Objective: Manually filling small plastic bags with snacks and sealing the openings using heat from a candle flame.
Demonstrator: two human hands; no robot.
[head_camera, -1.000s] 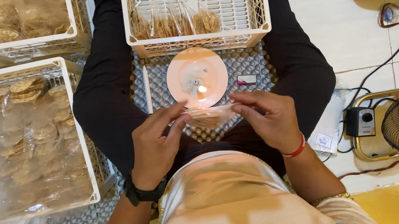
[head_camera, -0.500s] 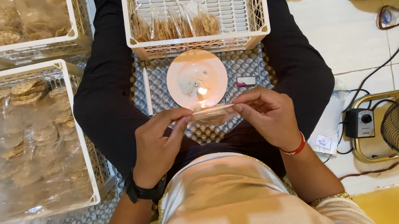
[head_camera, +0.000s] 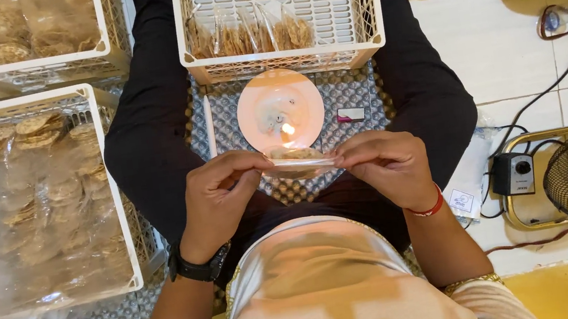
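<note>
Over the lap, both your hands pinch one small clear packet of round crackers [head_camera: 296,158], held flat just at the candle flame [head_camera: 287,129]. Left hand [head_camera: 219,193] grips the packet's left edge between thumb and fingers; right hand [head_camera: 387,164] clamps the right edge the same way. The flame sits on a pink plate [head_camera: 259,108] resting on a grey studded mat [head_camera: 352,92]. A white crate [head_camera: 286,64] with more packed crackers stands just beyond the plate; another crate [head_camera: 34,207] lies to your left. Risk, as I judge it: the film hangs too close to the flame, so it could melt through or scorch, and your fingertips are near enough to get burned. A tilt could spill the crackers.
</note>
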